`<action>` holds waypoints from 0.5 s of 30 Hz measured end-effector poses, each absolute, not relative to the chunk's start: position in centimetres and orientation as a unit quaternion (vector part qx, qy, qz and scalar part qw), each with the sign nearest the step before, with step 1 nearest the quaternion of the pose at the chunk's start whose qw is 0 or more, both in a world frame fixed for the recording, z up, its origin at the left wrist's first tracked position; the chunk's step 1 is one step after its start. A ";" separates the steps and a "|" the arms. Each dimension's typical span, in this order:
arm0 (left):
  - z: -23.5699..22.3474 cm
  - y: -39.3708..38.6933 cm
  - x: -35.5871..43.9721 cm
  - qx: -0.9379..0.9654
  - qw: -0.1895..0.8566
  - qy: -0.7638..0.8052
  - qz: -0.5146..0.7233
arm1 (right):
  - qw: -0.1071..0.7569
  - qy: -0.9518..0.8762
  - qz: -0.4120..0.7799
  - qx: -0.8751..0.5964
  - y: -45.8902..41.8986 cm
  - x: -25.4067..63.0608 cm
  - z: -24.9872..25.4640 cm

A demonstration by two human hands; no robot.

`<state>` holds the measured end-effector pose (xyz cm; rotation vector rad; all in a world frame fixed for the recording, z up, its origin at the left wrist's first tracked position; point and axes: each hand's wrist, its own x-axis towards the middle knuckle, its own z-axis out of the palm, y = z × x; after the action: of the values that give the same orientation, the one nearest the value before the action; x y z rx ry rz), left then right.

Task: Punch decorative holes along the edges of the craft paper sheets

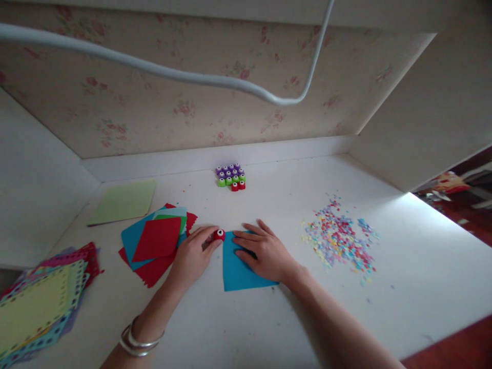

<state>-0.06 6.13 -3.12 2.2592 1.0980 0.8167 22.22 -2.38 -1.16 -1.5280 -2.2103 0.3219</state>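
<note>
A small red craft punch [219, 234] is pinched between the thumb and fingers of my left hand [195, 252], at the far left corner of a blue sheet of paper [240, 275]. Whether the paper's corner sits inside the punch I cannot tell. My right hand [265, 250] lies flat on the blue sheet with its fingers spread, pressing it to the white table. Just left of my left hand is a loose pile of coloured sheets with a red sheet [158, 240] on top.
Several purple, green and red punches [231, 176] stand in rows near the wall. Paper confetti [344, 233] is heaped at right. At left lie hole-edged sheets [36, 305] and a pale green stack [123, 201]. A white cable [184, 76] hangs across the top.
</note>
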 end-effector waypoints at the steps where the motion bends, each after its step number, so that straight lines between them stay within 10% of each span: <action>1: -3.1 6.1 -0.1 0.830 0.243 0.403 0.300 | 0.216 -0.798 0.116 -0.550 -2.4 22.2 -1.2; 15: -4.0 6.6 -0.4 0.818 0.271 0.436 0.260 | 0.214 -0.790 0.102 -0.566 -2.2 22.1 -1.4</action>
<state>-0.42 6.60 -3.95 2.2019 1.1746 0.7005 22.13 -2.20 -1.44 -1.5706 -2.1912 0.2842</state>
